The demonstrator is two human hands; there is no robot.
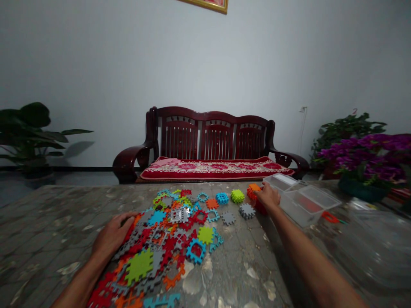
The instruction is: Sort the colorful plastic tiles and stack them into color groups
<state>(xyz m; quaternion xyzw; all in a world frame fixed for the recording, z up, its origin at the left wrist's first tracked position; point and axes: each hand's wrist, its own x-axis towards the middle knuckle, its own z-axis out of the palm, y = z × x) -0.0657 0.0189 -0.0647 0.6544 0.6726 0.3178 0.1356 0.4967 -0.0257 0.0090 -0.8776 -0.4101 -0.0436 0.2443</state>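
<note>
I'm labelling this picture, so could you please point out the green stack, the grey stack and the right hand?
Green stack (237, 195), head view: its top piece.
Grey stack (247, 209), head view: its top piece.
Right hand (269, 196), head view: its back.

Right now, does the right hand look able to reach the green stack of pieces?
Probably yes. The right hand is at the orange stack, just beside the green stack. Nothing lies on the green one, though the orange stack stands between, so the hand may need to go over it.
</note>
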